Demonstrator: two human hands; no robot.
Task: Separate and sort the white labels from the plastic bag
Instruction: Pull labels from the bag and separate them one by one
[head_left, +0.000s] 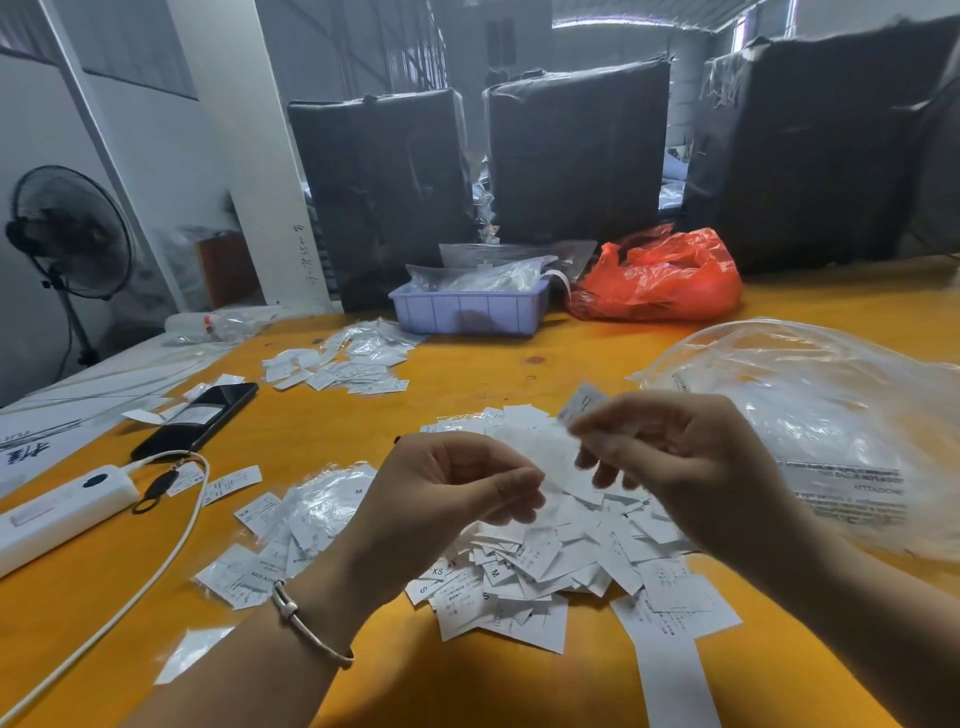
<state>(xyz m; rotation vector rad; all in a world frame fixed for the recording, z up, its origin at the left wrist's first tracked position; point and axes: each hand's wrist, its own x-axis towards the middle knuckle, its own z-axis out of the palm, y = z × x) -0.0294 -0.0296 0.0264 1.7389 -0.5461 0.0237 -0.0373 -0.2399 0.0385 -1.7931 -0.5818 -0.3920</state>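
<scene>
Both hands pinch thin labels, left hand (457, 488) and right hand (675, 457); these labels (582, 410) look light, flimsy, best pinched at edges.

A smooth, semi-glossy orange board, seemingly varnished wood, is seen as the table (322, 415), and matt white paper is shown by the heaped labels (524, 566). Thin, crinkled, glossy clear film is seen in the plastic bag (810, 395) at three o'clock, and shiny red film in the carrier bag (665, 280) at one o'clock. Matt lilac plastic is shown by the tray (467, 312), glossy black glass by the phone (202, 415), and polished metal by the bangle (306, 623).
</scene>
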